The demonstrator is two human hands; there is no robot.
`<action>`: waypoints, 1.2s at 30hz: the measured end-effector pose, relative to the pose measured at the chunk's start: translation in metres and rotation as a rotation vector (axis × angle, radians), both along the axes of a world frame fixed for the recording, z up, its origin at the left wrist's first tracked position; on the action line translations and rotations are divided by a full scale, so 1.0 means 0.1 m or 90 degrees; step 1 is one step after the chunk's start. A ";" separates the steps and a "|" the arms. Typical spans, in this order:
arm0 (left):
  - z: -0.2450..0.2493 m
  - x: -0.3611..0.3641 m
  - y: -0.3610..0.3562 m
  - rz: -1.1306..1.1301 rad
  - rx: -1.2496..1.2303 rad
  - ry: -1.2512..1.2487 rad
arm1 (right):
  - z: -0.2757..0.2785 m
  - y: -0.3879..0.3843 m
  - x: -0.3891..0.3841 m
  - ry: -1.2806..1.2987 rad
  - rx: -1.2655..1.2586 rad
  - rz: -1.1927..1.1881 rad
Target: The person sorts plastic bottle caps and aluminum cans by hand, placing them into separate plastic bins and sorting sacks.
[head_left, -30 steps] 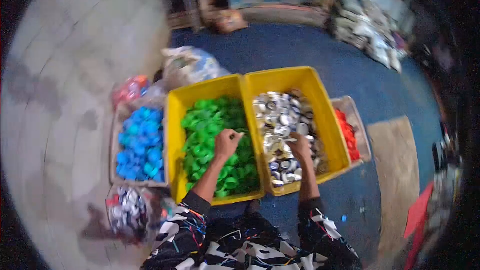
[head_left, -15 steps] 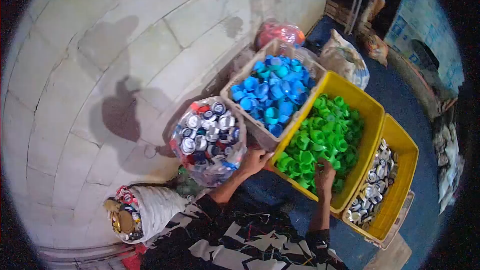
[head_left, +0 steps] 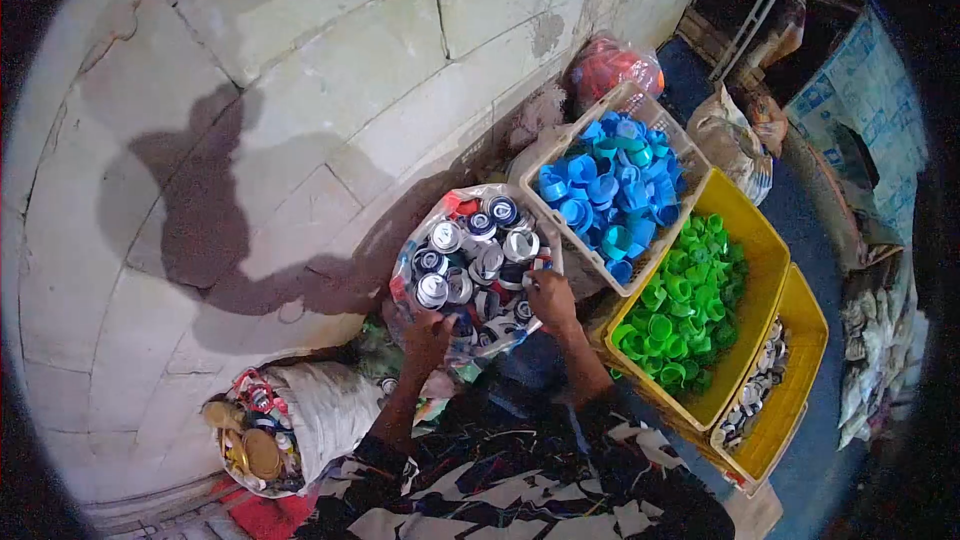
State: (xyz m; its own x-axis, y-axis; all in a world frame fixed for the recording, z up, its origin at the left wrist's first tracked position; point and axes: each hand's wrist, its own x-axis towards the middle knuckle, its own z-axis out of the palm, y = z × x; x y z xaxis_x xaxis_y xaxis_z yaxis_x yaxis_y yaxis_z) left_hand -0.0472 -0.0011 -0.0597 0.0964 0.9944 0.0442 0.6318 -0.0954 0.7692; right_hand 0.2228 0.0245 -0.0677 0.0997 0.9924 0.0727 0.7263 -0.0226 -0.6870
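Note:
A clear plastic bag full of white, silver, dark blue and red bottle caps stands in front of me. My left hand is at its near left edge, fingers curled down against the caps. At the bag's right side, my right hand has its fingers bent together over the rim, touching the caps there. What lies between the fingers of either hand is hidden. To the right are a pale crate of blue caps and a yellow crate of green caps.
A second yellow crate with white and silver caps stands at the far right. A white sack of mixed caps lies tilted at lower left. Behind are a red-filled bag, another sack and a block wall.
My right hand has left the green caps and come to the bag of mixed caps. The left hand has moved from the crate's corner to the bag's near left edge. The view has shifted.

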 end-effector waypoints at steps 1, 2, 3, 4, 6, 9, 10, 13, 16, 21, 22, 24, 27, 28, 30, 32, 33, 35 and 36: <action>0.00 -0.05 0.00 0.000 -0.006 -0.013 | -0.01 0.12 -0.04 -0.010 0.004 -0.006; -0.01 -0.08 0.01 0.001 -0.011 -0.026 | -0.03 0.24 -0.06 -0.019 0.010 -0.011; 0.02 -0.08 0.01 0.009 0.038 -0.018 | -0.13 0.36 -0.08 -0.067 -0.001 -0.031; 0.08 -0.04 0.00 0.018 0.088 -0.010 | -0.24 0.49 -0.10 -0.115 -0.010 -0.048; 0.05 0.03 -0.05 0.023 0.101 0.004 | -0.39 0.64 -0.10 -0.235 0.036 -0.045; -0.02 0.07 -0.03 -0.004 0.069 0.000 | -0.49 0.83 -0.19 -0.391 0.154 -0.008; 0.01 0.11 -0.01 -0.017 0.102 -0.018 | -0.50 0.84 -0.19 -0.350 0.070 -0.004; 0.19 0.21 0.03 -0.042 0.108 -0.040 | -0.49 0.85 -0.14 -0.258 0.025 -0.015; -0.07 0.24 0.18 -0.053 0.096 -0.021 | -0.43 0.80 -0.02 0.036 0.047 -0.020; -0.15 0.48 0.68 -0.160 0.085 -0.057 | -0.13 0.57 0.22 0.322 0.005 -0.055; -0.22 0.61 0.80 -0.155 0.087 0.008 | 0.01 0.44 0.27 0.397 0.011 -0.065; -0.46 0.80 1.03 -0.124 0.097 0.139 | 0.27 0.24 0.29 0.549 0.025 -0.062; -0.44 1.00 1.17 -0.140 0.046 0.238 | 0.31 0.05 0.33 0.659 0.002 -0.082; -0.36 1.03 1.18 -0.161 0.030 0.256 | 0.34 0.01 0.34 0.626 -0.028 -0.091; -0.70 1.06 1.26 -0.177 0.095 0.314 | 0.45 -0.05 0.31 0.639 -0.055 -0.125; -1.02 1.04 1.26 -0.190 0.171 0.341 | 0.43 -0.11 0.31 0.673 -0.053 -0.132; -0.67 1.07 1.28 -0.243 0.012 0.377 | 0.34 -0.11 0.31 0.699 -0.037 -0.121; -0.47 1.03 1.26 -0.234 0.061 0.239 | 0.24 -0.11 0.31 0.698 -0.009 -0.105; -0.41 0.99 1.25 -0.227 0.085 0.172 | 0.21 -0.12 0.30 0.670 0.002 -0.102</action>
